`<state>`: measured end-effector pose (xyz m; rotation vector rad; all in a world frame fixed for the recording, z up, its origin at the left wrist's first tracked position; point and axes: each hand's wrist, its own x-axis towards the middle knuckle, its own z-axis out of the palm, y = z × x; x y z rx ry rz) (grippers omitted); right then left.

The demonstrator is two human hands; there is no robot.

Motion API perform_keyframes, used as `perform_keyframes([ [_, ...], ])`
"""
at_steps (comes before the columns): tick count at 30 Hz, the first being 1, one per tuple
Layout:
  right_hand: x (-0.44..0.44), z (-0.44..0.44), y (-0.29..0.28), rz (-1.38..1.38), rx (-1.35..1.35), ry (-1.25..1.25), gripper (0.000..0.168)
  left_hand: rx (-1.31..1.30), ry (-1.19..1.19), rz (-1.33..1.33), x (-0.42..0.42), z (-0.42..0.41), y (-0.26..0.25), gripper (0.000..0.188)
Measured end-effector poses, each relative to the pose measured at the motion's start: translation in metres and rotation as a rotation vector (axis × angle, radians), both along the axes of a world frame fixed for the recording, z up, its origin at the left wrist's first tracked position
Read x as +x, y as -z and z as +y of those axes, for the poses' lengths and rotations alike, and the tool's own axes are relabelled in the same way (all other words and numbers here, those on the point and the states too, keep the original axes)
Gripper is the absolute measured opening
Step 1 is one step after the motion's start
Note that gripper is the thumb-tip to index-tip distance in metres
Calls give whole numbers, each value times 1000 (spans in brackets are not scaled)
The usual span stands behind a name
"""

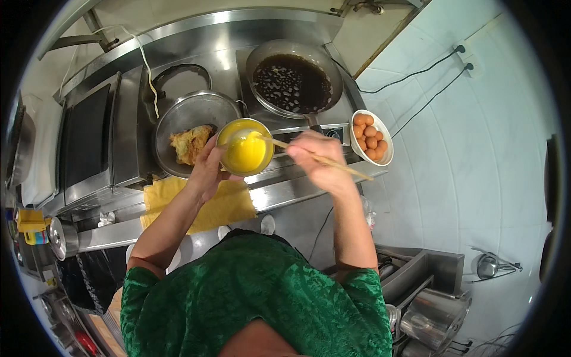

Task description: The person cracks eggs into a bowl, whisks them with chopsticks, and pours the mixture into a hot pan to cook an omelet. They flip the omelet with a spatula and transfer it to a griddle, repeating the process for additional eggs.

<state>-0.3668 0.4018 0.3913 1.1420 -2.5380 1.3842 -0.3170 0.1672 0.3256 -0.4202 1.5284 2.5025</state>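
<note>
My left hand [208,167] grips a round metal bowl [270,154] from its left side. Bright yellow beaten egg [244,158] lies inside, with some froth at the top. In my right hand [319,158] is a pair of wooden chopsticks [343,167], their tips dipped in the egg; they overlap, so I cannot tell them apart. Left of the bowl, a cooked, browned egg piece [191,143] sits in a large metal pan [178,116], partly hidden by my left hand. Behind my right hand stands a wok [328,73] holding dark oil [290,85] with pale bubbles.
A white bowl [389,157] of brown eggs [370,131] stands at the counter's right end. A yellow cloth [200,214] drapes over the front edge. Left are a flat black griddle [87,134] and a hanging white cable [145,62]. Black cords [406,85] run to wall sockets.
</note>
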Motion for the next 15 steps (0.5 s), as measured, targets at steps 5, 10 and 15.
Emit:
perform_keyframes([
  [5,13,-12,-8,-54,-18,-239,8,1,-5,-12,-1,-2,4,45],
  [10,14,-20,-1,177,-63,-163,8,21,-4,36,-4,1,-1,44],
  [15,38,-4,-34,347,-77,-130,7,3,-7,33,-9,0,-5,43],
])
